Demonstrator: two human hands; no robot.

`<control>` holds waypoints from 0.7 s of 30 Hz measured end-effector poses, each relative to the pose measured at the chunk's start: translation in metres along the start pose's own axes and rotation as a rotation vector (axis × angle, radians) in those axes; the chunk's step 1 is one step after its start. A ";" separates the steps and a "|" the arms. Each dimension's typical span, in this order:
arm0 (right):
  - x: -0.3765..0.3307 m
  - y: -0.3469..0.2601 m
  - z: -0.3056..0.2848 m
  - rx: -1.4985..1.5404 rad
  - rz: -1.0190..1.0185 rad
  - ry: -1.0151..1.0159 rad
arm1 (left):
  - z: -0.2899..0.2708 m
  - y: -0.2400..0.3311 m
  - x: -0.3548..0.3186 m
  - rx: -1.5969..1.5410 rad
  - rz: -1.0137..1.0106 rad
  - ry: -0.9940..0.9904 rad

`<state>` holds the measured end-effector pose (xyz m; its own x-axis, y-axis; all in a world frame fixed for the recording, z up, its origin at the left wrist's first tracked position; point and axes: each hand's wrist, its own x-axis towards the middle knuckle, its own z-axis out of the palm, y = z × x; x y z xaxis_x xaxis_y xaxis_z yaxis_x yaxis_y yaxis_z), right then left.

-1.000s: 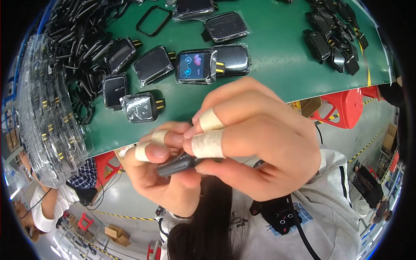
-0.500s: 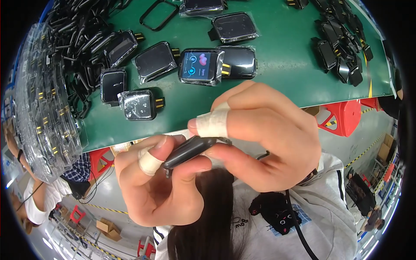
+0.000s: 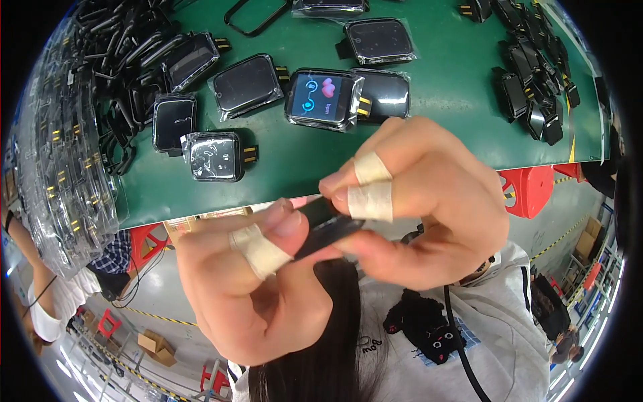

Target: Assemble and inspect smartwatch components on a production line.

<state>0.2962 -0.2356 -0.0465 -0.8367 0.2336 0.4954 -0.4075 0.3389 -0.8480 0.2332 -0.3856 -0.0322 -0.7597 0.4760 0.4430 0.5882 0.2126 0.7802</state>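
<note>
While a green table (image 3: pixel 429 141) fills the upper view, several bagged black smartwatch bodies are seen on it: one with a lit blue screen (image 3: pixel 323 98) at twelve o'clock of the hands, a shiny-wrapped one (image 3: pixel 216 156) at ten o'clock, a heap of black parts (image 3: pixel 536 87) at two o'clock. Nothing is set between hands and table. A small black watch body (image 3: pixel 326 228) is pinched at mid-frame between the left hand (image 3: pixel 251 288), thumb taped, and the right hand (image 3: pixel 422 208), two fingers taped, curled over it from above.

Green table (image 3: pixel 435 134), black watch modules (image 3: pixel 248 84), red stool (image 3: pixel 532 191), beige tape on fingers (image 3: pixel 372 201)
</note>
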 end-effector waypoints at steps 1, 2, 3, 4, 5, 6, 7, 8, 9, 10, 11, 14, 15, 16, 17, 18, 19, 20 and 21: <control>-0.001 0.000 0.001 0.001 0.000 -0.001 | -0.003 0.001 0.000 0.001 -0.001 0.001; -0.002 -0.001 0.001 0.008 -0.050 0.000 | -0.008 0.003 0.000 -0.026 0.030 -0.021; -0.003 -0.002 0.002 0.016 -0.099 0.002 | -0.012 0.005 -0.001 -0.053 0.061 -0.044; -0.003 -0.002 0.003 0.026 -0.147 0.002 | -0.016 0.005 -0.001 -0.079 0.089 -0.066; -0.003 -0.002 0.005 0.029 -0.147 0.000 | -0.017 0.003 0.000 -0.076 0.087 -0.065; -0.003 -0.002 0.006 0.000 -0.155 -0.035 | -0.017 0.000 0.000 -0.068 0.092 -0.040; -0.002 -0.001 0.007 -0.030 -0.165 -0.070 | -0.016 -0.004 0.001 -0.060 0.098 -0.015; -0.002 -0.001 0.007 -0.062 -0.176 -0.105 | -0.015 -0.008 0.002 -0.053 0.105 0.011; 0.000 -0.001 0.008 -0.064 -0.184 -0.114 | -0.015 -0.011 0.001 -0.054 0.107 0.022; 0.000 0.001 0.011 -0.073 -0.157 -0.066 | -0.015 -0.018 -0.002 -0.045 0.132 0.025; -0.003 0.009 0.013 -0.083 -0.127 -0.013 | -0.009 -0.027 -0.002 -0.038 0.156 0.022; 0.000 0.013 0.023 -0.149 -0.227 0.145 | 0.012 -0.017 0.004 -0.201 0.068 0.137; 0.003 0.009 0.028 -0.199 -0.353 0.258 | 0.019 -0.002 0.011 -0.368 -0.046 0.245; 0.003 0.010 0.031 -0.246 -0.477 0.372 | 0.023 0.003 0.013 -0.535 -0.161 0.352; 0.001 0.012 0.029 -0.242 -0.477 0.364 | 0.021 0.002 0.009 -0.534 -0.164 0.360; -0.002 0.015 0.026 -0.316 -0.479 0.298 | 0.017 0.001 0.001 -0.704 -0.245 0.323; -0.001 0.014 0.021 -0.399 -0.482 0.235 | 0.011 0.003 -0.002 -0.881 -0.322 0.277; 0.001 0.013 0.018 -0.480 -0.484 0.172 | 0.006 0.003 -0.004 -1.056 -0.398 0.227; 0.001 0.013 0.017 -0.489 -0.483 0.165 | 0.003 -0.001 -0.005 -1.067 -0.400 0.228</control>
<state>0.2840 -0.2463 -0.0599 -0.5212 0.0758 0.8501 -0.4760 0.8009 -0.3633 0.2370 -0.3851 -0.0369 -0.9347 0.3495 0.0653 -0.1550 -0.5657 0.8100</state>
